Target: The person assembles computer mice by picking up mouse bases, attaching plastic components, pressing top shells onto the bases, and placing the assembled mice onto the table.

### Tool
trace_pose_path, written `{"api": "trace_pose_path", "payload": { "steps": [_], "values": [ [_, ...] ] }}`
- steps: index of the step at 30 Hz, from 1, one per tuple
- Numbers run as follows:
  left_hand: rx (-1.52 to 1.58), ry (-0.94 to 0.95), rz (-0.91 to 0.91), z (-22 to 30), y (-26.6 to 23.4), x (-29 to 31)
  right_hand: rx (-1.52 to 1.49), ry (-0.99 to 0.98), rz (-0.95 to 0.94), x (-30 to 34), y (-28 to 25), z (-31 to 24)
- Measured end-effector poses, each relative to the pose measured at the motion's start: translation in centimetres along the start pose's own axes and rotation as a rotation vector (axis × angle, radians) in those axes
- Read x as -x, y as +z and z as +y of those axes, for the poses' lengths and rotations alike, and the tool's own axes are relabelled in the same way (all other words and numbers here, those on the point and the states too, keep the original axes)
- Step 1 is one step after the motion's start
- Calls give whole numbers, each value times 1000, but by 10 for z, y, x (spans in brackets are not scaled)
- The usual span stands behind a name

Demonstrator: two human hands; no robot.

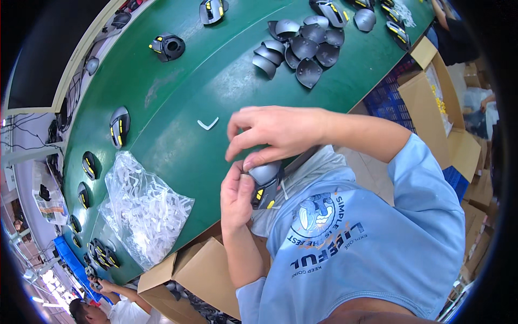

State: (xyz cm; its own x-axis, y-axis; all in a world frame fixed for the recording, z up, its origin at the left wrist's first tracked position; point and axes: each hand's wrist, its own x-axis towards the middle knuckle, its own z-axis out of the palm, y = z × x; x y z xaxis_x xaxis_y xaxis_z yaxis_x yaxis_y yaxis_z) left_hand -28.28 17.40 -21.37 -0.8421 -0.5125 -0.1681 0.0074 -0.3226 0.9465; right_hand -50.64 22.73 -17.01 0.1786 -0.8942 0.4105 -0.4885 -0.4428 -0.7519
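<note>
A black and grey plastic housing [265, 175] with a smooth domed top and yellow parts is held in front of my chest, near the table edge. My left hand [237, 197] is closed on its left side, with the thumb against the dome. Over the top reaches my right hand [264, 132], fingers bent and thumb pressed on the dome beside my left thumb. The housing's underside and part of its far side are hidden by the hands. A small white V-shaped strip [207, 124] lies on the green table [199, 92] beyond my hands.
A clear bag of white strips [154, 210] lies at left. Grey curved shells [305, 48] are heaped at the far side; similar housings [120, 127] stand along the table. Open cardboard boxes [194, 275] [426, 108] flank me. Another person [127, 302] works at lower left.
</note>
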Motion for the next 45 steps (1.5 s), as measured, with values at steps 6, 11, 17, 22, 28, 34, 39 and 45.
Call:
{"api": "trace_pose_path", "payload": {
  "steps": [6, 11, 17, 22, 28, 34, 39, 45],
  "values": [
    [245, -53, 254, -16, 11, 3, 107, 15, 134, 26, 16, 4],
    [-300, 6, 273, 15, 20, 9, 90, -15, 124, 37, 9, 4],
    [-512, 130, 251, 23, 20, 11, 181, 23, 115, 38, 6, -10],
    [-22, -26, 220, 16, 14, 10, 47, 25, 62, 39, -3, -4],
    [381, -343, -53, 19, -7, 1, -211, -49, -141, 26, -6, -3],
    [374, -339, -82, 29, -3, 5, -330, -15, -104, 38, 2, 0],
    [-856, 135, 96, 38, 22, 0, -348, 274, 115, 37, 35, -10],
    [-1102, 403, 276, 43, 25, -20, -604, 385, 575, 19, 59, 15]
  ]
}}
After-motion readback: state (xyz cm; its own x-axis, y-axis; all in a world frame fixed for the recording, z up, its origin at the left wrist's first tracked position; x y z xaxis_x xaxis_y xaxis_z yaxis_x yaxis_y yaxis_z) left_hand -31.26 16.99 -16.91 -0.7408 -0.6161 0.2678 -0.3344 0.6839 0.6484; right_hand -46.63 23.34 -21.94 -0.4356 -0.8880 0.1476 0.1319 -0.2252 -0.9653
